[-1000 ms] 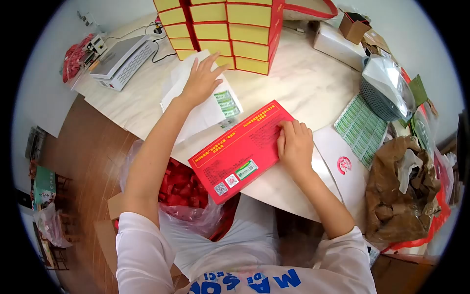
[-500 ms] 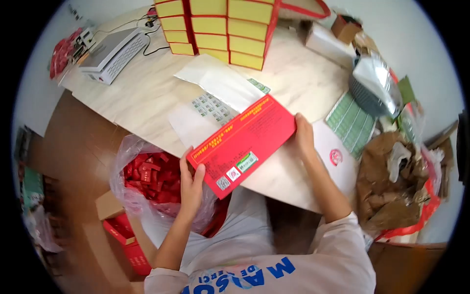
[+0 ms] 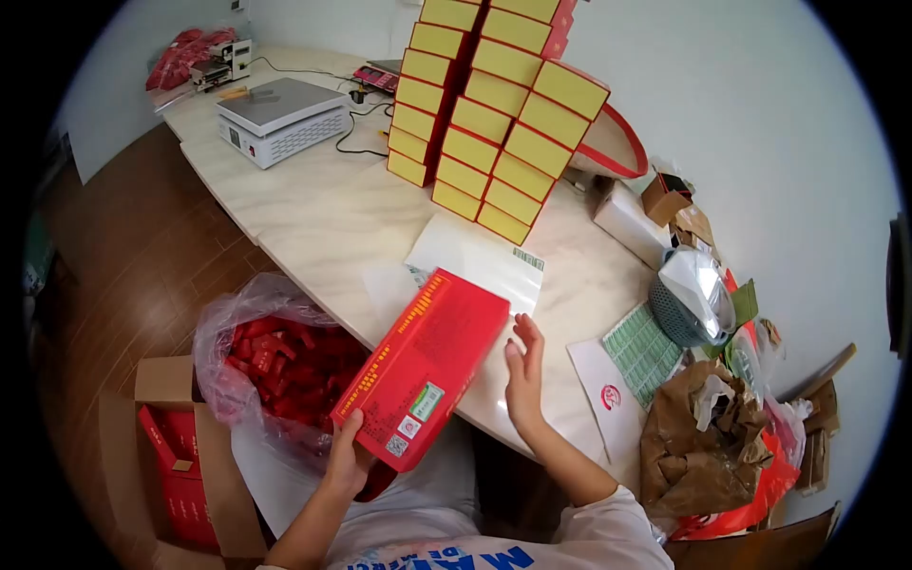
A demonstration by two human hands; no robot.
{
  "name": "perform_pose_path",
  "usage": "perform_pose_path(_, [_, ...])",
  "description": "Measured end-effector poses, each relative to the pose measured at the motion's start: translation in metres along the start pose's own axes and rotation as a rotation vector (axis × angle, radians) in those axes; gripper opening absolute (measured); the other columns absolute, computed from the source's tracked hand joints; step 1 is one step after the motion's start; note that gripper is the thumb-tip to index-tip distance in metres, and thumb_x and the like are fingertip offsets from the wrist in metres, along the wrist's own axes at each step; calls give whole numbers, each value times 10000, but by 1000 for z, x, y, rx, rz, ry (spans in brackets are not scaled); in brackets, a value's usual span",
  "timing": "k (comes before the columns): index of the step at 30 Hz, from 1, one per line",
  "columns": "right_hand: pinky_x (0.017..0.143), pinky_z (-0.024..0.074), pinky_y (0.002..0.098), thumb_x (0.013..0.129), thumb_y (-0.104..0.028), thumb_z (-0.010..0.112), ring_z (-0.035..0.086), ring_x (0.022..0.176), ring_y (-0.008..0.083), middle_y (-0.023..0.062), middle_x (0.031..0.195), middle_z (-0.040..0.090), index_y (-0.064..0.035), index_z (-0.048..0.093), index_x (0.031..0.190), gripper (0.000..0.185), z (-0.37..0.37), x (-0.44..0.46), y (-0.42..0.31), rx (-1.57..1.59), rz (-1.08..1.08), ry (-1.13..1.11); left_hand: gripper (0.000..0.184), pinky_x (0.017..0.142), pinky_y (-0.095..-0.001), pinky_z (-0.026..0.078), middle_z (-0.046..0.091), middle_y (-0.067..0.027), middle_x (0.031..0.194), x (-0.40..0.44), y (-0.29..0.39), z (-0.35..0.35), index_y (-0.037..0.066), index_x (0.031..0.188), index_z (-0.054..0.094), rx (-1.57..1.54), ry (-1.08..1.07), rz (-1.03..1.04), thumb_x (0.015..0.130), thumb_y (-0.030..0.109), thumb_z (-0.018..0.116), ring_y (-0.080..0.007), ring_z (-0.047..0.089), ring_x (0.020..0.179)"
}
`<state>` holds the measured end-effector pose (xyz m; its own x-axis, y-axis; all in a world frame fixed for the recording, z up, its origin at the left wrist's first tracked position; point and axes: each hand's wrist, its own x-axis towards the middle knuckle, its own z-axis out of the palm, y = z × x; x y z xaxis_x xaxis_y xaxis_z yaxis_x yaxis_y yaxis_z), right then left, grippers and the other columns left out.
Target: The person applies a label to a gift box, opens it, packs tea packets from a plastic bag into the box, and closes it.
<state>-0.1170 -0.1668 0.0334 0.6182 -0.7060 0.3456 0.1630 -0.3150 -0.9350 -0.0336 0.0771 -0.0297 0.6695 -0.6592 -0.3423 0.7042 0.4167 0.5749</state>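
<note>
Yr L hand (image 3: 350, 460) is clamped on the red box's (image 3: 439, 340) near end, prob to steady it aslant over the table (image 3: 304, 214) edge, w/ yr R hand (image 3: 525, 382) free just beside it, thumb & fingers apart.

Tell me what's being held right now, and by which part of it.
The left hand holds the red box by the left corner of its near end. The right hand, open beside the box, holds nothing.
</note>
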Motion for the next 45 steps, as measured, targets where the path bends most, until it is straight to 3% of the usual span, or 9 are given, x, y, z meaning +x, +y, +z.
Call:
perform_pose_path(6, [959, 427, 415, 864, -243, 655, 401, 1239, 266, 128, 1539, 83, -77, -11, 1495, 932, 24, -36, -58, 140, -11, -444, 576, 1036, -403, 380, 394, -81, 1353, 10, 3, 69, 98, 1346, 222, -90, -188, 345, 914, 168, 597, -226, 412, 1276])
perform_pose_path(10, [1099, 256, 336, 894, -312, 566, 351, 1318, 206, 118, 1444, 337, -24, 196, 1471, 743, 18, 4, -69, 353, -65, -101, 705, 1075, -405, 304, 284, -131, 1391, 35, 12, 122, 83, 1394, 93, 240, -418, 611, 907, 112, 602, -240, 349, 1313])
perform_pose_path(15, [1114, 251, 359, 898, -304, 518, 330, 1350, 217, 123, 1464, 337, -17, 229, 1464, 697, -11, 73, -132, 513, -366, 5, 606, 1063, -411, 327, 291, -136, 1407, 37, 51, 160, 51, 1374, 175, 570, -779, 805, 923, 119, 575, -263, 436, 1269])
perform_pose_path(22, [1036, 341, 323, 944, -307, 472, 453, 1211, 186, 95, 1324, 475, -30, 335, 1412, 561, -27, 224, -204, 435, -459, 242, 289, 945, -317, 427, 501, -90, 1251, 36, 15, 58, 33, 1215, 460, 674, -593, 335, 952, 126, 536, -171, 570, 1064])
perform_pose_path(29, [836, 506, 394, 960, -370, 485, 575, 1003, 261, 152, 1165, 529, -7, 419, 1300, 502, -45, 344, -179, 568, -154, 177, 216, 890, -298, 460, 591, -66, 1123, 10, 22, -47, 38, 1151, 529, 838, -414, 92, 962, 141, 524, -148, 590, 971])
perform_pose_path(32, [894, 470, 411, 935, -252, 532, 557, 1043, 304, 179, 1172, 533, 18, 431, 1286, 454, -28, 353, -158, 382, -223, 427, 197, 882, -283, 458, 597, -55, 1096, 5, 27, -72, 40, 1133, 538, 782, -322, 93, 965, 140, 518, -135, 578, 988])
perform_pose_path(34, [968, 410, 435, 858, -92, 553, 518, 1116, 339, 211, 1252, 502, -1, 459, 1280, 441, -15, 336, -143, -518, -746, 785, 193, 878, -278, 459, 599, -49, 1085, 2, 25, -82, 42, 1131, 539, 723, -299, 99, 966, 140, 515, -131, 575, 989])
perform_pose_path(37, [1040, 333, 445, 790, -27, 528, 425, 1251, 346, 198, 1397, 404, -51, 474, 1307, 520, 2, 309, -146, -1253, -1146, 528, 185, 875, -266, 457, 590, -57, 1093, -4, 19, -92, 41, 1122, 541, 716, -255, 71, 968, 136, 507, -127, 565, 996])
perform_pose_path(45, [1107, 268, 449, 830, -95, 478, 281, 1384, 298, 96, 1509, 300, -123, 348, 1432, 617, -20, 374, -115, -1565, -724, 221, 172, 852, -262, 462, 596, -39, 1060, -13, 19, -103, 48, 1109, 555, 705, -118, 54, 979, 134, 483, -122, 566, 960])
